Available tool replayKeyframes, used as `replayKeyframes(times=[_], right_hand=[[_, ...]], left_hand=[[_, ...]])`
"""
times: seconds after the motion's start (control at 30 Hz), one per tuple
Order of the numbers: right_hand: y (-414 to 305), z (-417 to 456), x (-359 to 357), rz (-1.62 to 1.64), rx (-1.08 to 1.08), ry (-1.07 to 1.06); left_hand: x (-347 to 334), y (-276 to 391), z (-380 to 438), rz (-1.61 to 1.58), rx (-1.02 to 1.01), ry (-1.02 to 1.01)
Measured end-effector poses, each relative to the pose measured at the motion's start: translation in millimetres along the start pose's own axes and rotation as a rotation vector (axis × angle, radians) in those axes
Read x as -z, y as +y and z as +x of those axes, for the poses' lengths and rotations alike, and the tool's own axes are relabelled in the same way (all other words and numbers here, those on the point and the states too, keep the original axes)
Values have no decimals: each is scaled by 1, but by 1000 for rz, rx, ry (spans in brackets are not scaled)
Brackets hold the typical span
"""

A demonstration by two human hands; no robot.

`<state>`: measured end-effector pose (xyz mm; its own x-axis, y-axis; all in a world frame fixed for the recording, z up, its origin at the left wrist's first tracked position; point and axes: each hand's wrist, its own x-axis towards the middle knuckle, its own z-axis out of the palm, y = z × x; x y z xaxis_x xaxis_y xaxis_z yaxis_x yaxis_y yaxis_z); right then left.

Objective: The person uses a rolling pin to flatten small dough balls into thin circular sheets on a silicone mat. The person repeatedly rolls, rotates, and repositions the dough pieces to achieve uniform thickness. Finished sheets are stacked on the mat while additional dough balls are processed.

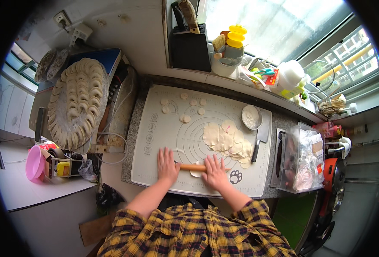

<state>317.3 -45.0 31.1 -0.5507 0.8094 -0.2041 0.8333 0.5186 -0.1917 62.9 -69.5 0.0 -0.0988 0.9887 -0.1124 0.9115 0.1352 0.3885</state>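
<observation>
Both hands lie flat on a wooden rolling pin (191,167) near the front edge of a silicone pastry mat (157,96). My left hand (168,165) rests at its left end, fingers pointing away from me. My right hand (214,172) covers the pin towards its right, tapered end. Under the pin, between the hands, is a small dough wrapper (195,173), partly hidden. A heap of rolled round wrappers (229,139) overlaps beyond my right hand. Several small dough discs (193,102) lie at the mat's far side. A metal bowl of flour (251,117) stands back right.
A cleaver (260,138) lies on the mat's right side. Beyond it stands a clear plastic bin (300,160) with bags. At the left, a tray holds rows of dumplings (80,93). A knife block (190,48) and containers line the windowsill; a pink basin (35,163) is far left.
</observation>
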Motion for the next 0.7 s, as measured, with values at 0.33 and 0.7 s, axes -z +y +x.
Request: replayKeyframes(times=[0.33, 0.7], right_hand=[[-12, -47, -23, 282, -153, 90], [16, 69, -5, 277, -566, 409]], left_hand=[[-6, -24, -47, -125, -429, -3], [-1, -28, -43, -153, -456, 11]])
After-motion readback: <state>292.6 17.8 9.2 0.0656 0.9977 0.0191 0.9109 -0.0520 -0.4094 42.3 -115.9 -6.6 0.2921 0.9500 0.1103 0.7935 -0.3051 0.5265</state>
